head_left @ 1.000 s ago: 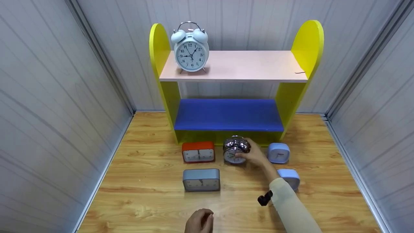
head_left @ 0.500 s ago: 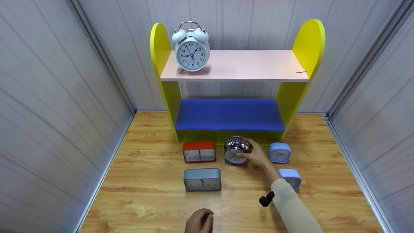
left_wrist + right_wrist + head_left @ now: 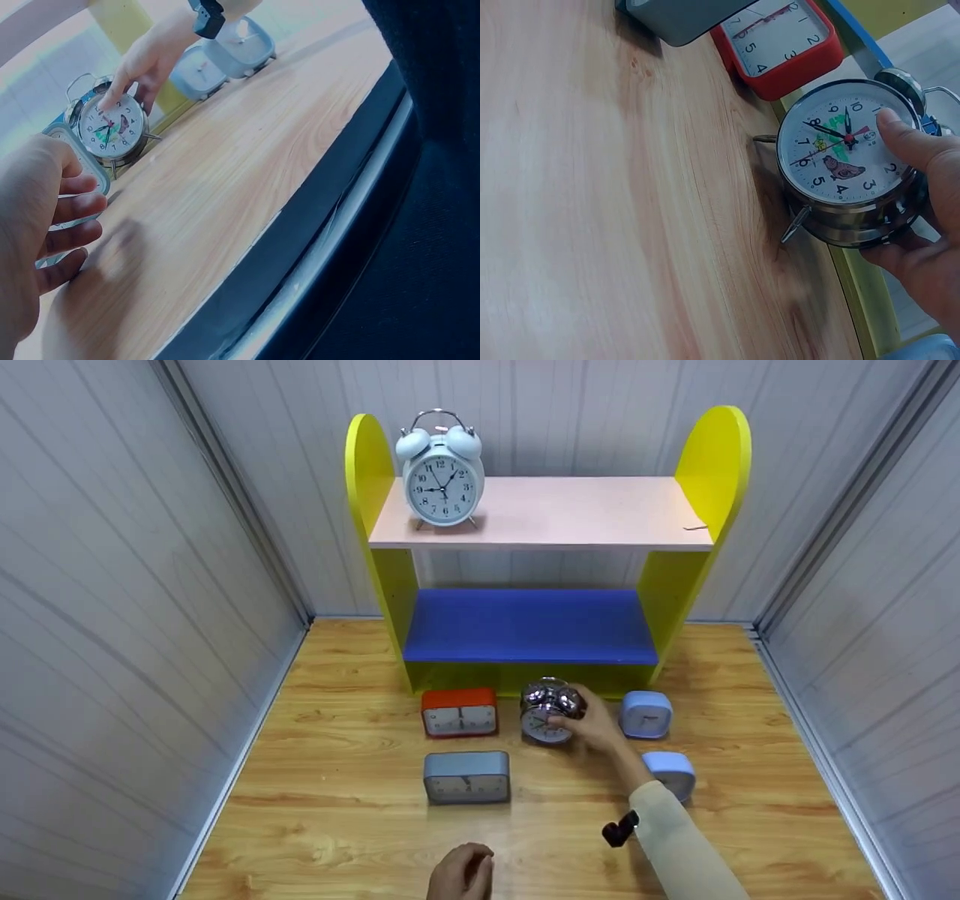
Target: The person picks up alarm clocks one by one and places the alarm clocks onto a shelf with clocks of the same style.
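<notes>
In the head view, my right hand [image 3: 598, 725] grips a shiny silver twin-bell alarm clock [image 3: 545, 725] in front of the shelf unit. The right wrist view shows the thumb on the front of this alarm clock [image 3: 847, 142] and the fingers around its back; its small legs are at or just above the floor, I cannot tell which. My left hand [image 3: 463, 873] holds nothing at the bottom of the head view. Its fingers [image 3: 80, 206] hang loosely curled in the left wrist view. A grey-blue rectangular clock [image 3: 466, 763] lies ahead of it, and a red one [image 3: 459, 699] stands behind that.
Two light-blue square clocks [image 3: 646, 715] stand right of the right hand, the nearer partly behind the forearm. A yellow-sided shelf unit has a blue lower board [image 3: 532, 624] and a pink upper board [image 3: 577, 510]. On the upper board stands a white twin-bell alarm clock [image 3: 444, 484].
The right hand and the silver alarm clock have shifted very slightly toward me and to the right. The left hand stays in place.
</notes>
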A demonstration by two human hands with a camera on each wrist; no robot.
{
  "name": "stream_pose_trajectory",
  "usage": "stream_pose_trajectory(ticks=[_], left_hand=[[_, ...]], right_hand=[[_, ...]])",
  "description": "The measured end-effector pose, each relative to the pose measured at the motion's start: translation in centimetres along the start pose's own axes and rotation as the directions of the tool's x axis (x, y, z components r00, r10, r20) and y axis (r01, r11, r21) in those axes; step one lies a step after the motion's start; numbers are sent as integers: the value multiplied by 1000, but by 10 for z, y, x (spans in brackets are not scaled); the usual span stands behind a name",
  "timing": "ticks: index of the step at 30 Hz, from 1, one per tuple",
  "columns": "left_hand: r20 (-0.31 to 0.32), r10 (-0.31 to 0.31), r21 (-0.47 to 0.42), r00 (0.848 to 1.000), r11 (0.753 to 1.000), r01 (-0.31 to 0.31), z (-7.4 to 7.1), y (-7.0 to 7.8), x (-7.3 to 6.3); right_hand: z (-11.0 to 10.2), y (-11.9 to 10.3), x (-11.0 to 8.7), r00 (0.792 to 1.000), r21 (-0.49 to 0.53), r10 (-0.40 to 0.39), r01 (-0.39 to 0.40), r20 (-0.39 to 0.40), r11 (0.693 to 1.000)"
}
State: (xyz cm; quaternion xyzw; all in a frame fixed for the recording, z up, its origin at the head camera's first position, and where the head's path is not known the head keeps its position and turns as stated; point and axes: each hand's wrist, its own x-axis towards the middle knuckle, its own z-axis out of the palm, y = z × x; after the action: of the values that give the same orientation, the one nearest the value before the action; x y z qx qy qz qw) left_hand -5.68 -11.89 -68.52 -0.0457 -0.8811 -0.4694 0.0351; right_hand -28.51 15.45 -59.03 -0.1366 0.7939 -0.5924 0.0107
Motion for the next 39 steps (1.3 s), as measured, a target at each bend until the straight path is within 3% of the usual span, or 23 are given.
stream_pose_trajectory(ticks=[7,15,18,25,34,39], left_hand=[[-7,-15,-8,1000,1000,15,2,1,0],[-28,31,-2,999,1000,-31,4,-2,0],[-44,47,8,998,999,-46,5,-3,0],[-99,119,42,988,992,-115,7,-7,-1],[-101,89,66,991,994,-82,3,-7,4],[-142,136,90,981,988,-124,4,-11,9]], right_hand=[[-6,-10,-2,1000,4,-4,4,-20,1000],[-10,5,5,1000,47,-8,9,-26,999],[-15,-1,5,999,46,-23,25,-39,999],[-38,-47,-1,995,-19,-72,70,-73,997],[-70,-104,-3,978,43,-203,206,-55,978],[-86,-134,-5,968,37,-237,241,-79,970]])
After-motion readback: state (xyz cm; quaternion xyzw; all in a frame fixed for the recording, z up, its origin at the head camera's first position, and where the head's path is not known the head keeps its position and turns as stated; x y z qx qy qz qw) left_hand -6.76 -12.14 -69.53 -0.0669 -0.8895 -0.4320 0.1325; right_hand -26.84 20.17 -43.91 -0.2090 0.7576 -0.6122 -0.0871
